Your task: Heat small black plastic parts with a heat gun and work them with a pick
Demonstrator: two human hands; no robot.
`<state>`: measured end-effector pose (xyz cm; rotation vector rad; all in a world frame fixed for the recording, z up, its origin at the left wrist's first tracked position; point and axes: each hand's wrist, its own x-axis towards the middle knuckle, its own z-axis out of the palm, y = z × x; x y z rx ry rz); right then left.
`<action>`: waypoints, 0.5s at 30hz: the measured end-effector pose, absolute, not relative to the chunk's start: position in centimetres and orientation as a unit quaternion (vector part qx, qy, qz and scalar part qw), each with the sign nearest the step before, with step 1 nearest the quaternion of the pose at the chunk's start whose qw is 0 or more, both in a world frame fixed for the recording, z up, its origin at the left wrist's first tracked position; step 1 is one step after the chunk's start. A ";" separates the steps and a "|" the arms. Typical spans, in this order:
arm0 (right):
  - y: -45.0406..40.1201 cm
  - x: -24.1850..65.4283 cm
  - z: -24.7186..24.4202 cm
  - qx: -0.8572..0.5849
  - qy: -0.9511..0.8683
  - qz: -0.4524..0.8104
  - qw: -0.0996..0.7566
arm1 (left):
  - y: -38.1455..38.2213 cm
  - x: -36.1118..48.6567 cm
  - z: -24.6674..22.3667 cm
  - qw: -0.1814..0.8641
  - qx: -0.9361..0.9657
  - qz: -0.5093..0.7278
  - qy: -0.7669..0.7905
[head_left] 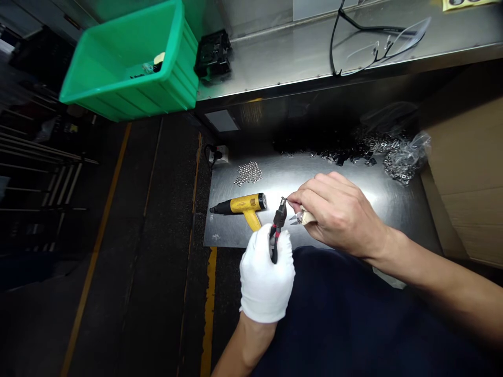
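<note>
I have the gloved left hand wrapped around the pliers, a small metal part at their tip. My bare right hand grips a two-pointed tool (pale handle, exact kind unclear from here), its fingertips right by that part; I can't tell whether they touch it. The yellow heat gun lies near the pliers on the metal table.

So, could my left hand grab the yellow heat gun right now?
Probably not without letting go first: your gloved left hand is gripping pliers. Otherwise the way looks free, with the yellow heat gun lying close by and nothing visibly between.
</note>
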<state>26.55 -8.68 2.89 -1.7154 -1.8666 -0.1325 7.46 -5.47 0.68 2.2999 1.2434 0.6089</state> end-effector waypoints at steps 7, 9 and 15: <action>-8.4 26.1 2.2 -0.661 -0.682 -0.051 0.309 | -5.5 7.5 0.7 0.237 0.830 0.225 0.452; -8.2 26.0 2.0 -0.663 -0.676 -0.038 0.320 | -5.5 7.5 0.6 0.248 0.825 0.225 0.455; -7.9 25.5 1.1 -0.666 -0.631 0.009 0.399 | -5.6 7.6 0.7 0.353 0.783 0.193 0.474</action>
